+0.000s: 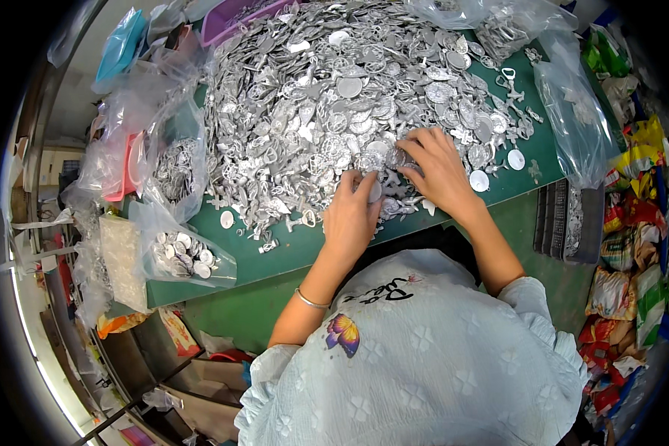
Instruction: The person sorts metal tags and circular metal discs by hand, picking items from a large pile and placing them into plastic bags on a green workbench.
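Observation:
A big heap of small silver-grey metal pieces (290, 104) covers most of the green table (290, 253); I can make out round discs, crosses and open-work shapes. My left hand (351, 215) is at the near edge of the heap, its fingers curled and closed on a round metal disc (375, 192). Just to the right, my right hand (440, 169) reaches in with bent fingers. Between its thumb and forefinger sits a round metal piece (396, 157), partly hidden. The two hands are close together but apart.
Clear plastic bags with metal pieces lie at the left, one with round discs (184, 255). A purple tray (227, 21) stands behind the heap. An empty-looking clear bag (578, 123) hangs over the right edge, above a dark crate (569, 223). Colourful packets (632, 215) are piled far right.

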`<state>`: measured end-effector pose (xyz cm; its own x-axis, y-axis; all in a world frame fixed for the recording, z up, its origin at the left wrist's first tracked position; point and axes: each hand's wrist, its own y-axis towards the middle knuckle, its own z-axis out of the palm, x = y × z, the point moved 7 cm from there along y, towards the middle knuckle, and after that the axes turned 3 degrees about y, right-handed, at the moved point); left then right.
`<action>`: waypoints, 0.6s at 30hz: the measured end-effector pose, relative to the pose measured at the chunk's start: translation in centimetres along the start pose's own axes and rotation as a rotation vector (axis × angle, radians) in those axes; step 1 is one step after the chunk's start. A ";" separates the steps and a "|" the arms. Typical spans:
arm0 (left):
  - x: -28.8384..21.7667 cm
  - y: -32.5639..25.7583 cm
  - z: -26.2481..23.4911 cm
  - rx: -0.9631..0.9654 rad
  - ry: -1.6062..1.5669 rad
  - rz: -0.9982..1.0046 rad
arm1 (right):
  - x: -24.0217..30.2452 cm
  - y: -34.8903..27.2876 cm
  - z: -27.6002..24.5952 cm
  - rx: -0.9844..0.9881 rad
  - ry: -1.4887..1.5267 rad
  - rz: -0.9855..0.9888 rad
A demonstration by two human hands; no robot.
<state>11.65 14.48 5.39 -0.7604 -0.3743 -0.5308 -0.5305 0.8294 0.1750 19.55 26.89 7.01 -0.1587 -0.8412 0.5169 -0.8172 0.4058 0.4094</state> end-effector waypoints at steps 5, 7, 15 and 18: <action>4.5 0.0 1.5 0.032 -0.892 -0.392 | -1.0 0.3 1.3 -0.045 -0.043 -0.072; 4.2 -1.0 2.8 0.160 -1.475 -0.592 | -1.6 -0.5 1.2 -0.014 0.029 -0.057; 1.1 -3.9 6.8 0.374 -1.851 -1.042 | 0.8 -0.7 1.7 0.179 0.649 0.098; 1.5 -4.8 8.3 0.485 -2.060 -0.861 | 0.7 1.3 1.7 0.030 0.087 -0.060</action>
<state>16.15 13.43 -3.14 0.9660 -0.0541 -0.2529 -0.0714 0.8841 -0.4617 17.42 26.27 6.65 -0.0610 -0.8289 0.5561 -0.8401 0.3435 0.4198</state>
